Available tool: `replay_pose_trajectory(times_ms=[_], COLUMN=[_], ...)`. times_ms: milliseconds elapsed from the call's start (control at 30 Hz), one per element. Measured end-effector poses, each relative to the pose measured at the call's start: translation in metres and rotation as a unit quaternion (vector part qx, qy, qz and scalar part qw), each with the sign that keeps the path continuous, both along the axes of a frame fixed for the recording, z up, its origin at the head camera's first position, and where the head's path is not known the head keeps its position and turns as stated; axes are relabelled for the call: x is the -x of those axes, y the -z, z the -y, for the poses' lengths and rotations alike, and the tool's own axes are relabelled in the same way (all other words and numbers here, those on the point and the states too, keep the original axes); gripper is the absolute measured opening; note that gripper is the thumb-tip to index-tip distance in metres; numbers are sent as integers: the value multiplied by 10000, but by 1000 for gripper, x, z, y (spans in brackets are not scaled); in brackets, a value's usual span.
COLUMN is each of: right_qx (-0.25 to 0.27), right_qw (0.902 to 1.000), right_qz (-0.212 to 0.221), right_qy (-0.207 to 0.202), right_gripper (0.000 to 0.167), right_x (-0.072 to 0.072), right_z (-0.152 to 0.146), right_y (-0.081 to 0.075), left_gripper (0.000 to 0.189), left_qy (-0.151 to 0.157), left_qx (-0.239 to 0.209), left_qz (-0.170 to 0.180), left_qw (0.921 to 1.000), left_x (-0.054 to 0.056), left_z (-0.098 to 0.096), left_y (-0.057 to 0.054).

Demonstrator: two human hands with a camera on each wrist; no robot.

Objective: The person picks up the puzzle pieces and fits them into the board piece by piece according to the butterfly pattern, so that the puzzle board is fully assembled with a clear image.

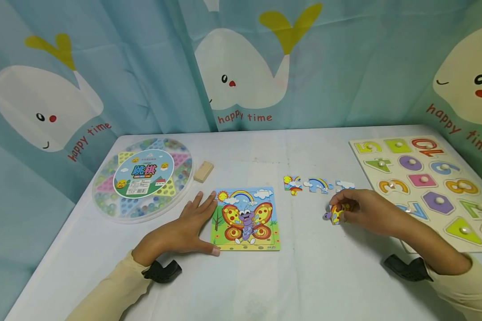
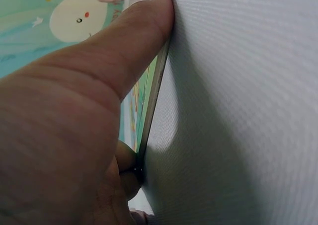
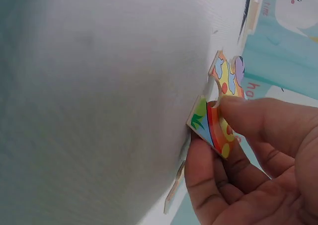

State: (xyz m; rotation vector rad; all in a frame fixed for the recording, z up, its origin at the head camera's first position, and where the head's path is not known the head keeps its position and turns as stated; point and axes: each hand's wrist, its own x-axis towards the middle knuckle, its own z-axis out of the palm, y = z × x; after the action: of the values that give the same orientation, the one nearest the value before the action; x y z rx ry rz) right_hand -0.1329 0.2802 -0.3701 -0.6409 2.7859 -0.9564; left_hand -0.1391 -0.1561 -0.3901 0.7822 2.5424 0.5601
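A square butterfly picture board (image 1: 247,218) lies flat on the table. My left hand (image 1: 186,227) is spread along its left side, thumb at the near left corner and fingertips by the far one; the left wrist view shows the thumb (image 2: 99,61) lying over the board's edge. Between thumb and fingers, my right hand (image 1: 369,211) pinches a jigsaw piece (image 3: 201,118) printed in yellow, red, green and purple, tilted and close over the table. Beyond it lie a sun piece (image 1: 292,183), a rainbow piece (image 1: 318,185) and a cloud piece (image 1: 344,184), partly behind the right hand.
A round Chinese checkers set (image 1: 143,174) with marbles lies at the left, beside a small wooden block (image 1: 203,171). On the right, a number and shape knob board (image 1: 415,178) extends under the right forearm. A whale-print curtain (image 1: 241,67) hangs behind the table.
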Motion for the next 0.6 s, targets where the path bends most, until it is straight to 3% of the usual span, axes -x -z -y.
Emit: replay_pose_trajectory(times_ms=[200, 433, 600], right_qx=[298, 536, 547], right_qw=[9991, 9976, 9970], right_qz=[-187, 254, 126], right_qy=[-220, -364, -530], right_gripper=[24, 22, 24], right_x=[0, 1, 2], right_z=[1, 8, 16], right_y=[-1, -9, -11], left_gripper=[121, 121, 121], left_qy=[-5, 3, 10], left_qx=[15, 6, 1], left_qz=[4, 16, -3], left_qw=[10000, 10000, 10000], left_x=[-1, -1, 0], left_z=[0, 0, 0], left_y=[-1, -1, 0])
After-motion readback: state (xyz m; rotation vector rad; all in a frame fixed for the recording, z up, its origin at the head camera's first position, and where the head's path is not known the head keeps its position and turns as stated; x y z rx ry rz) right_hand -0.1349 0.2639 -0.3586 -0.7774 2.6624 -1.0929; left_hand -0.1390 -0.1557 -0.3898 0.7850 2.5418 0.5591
